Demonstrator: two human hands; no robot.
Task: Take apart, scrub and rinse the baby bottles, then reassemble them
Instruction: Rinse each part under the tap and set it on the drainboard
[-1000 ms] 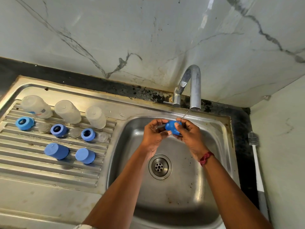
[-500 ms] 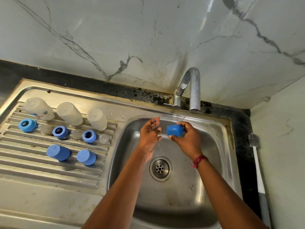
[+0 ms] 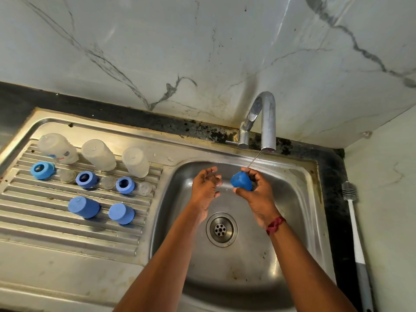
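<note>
- Under the tap spout, over the far half of the sink basin (image 3: 299, 199): blue cap (image 3: 241, 181) gripped in the right hand (image 3: 258, 194), thumb beneath, fingers curled over its top.
- Thin water stream (image 3: 254, 159) slants from the tap (image 3: 267, 122) to the right fingertips at the cap's upper edge.
- Left hand (image 3: 206, 188): fingers loosely curled, holding nothing; just beside the cap, with a narrow gap.
- Both hands hang apart from the basin walls; drain (image 3: 221, 229) sits below, between the wrists.
- Red thread (image 3: 275, 225) on the right wrist.
- Draining board (image 3: 45, 224), left of the basin:
  - back row, three clear bottles (image 3: 57, 148) upside down;
  - middle row, three blue collar rings (image 3: 42, 170) alternating with three clear teats (image 3: 67, 175);
  - front row, two blue caps (image 3: 83, 207), set well back from the board's near edge.
- Bottle brush (image 3: 353, 221) lies on the dark counter strip right of the sink rim, bristles toward the wall.
</note>
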